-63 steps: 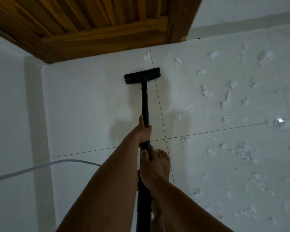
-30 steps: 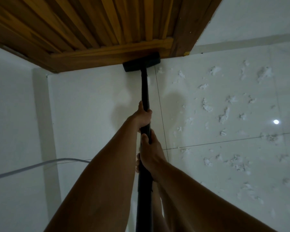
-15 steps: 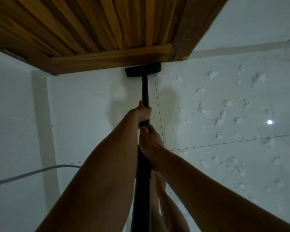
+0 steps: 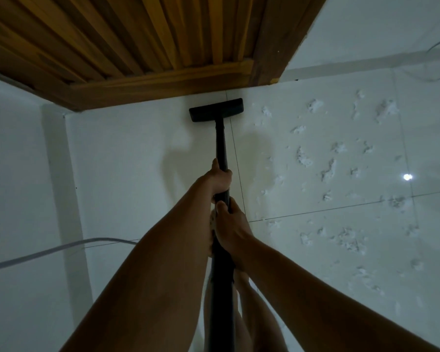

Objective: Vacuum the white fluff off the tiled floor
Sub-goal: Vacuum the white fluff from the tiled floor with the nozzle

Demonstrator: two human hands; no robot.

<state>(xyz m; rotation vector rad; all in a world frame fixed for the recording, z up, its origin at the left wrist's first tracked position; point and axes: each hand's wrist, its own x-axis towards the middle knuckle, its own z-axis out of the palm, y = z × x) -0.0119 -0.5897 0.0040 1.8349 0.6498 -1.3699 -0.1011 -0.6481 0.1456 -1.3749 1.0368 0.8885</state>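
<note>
As left hand (image 4: 220, 182) and right hand (image 4: 233, 229) grip it, one wand (image 4: 221, 148) meets floor (image 4: 137, 161).
Many white fluff (image 4: 304, 158) tufts lie rightward.

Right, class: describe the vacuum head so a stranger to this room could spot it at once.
Find the slatted wooden door at the top. Just below its bottom rail, on the tiled floor, sits the vacuum head, ending a black tube. It is a flat black bar; the neighbouring white fluff is pale and ragged.

No readable text, label, brand, number or sign anywhere. Wand (image 4: 221, 146), nozzle (image 4: 215, 110), door (image 4: 142, 36), tiles (image 4: 127, 153): plain unmarked surfaces, dim light.
</note>
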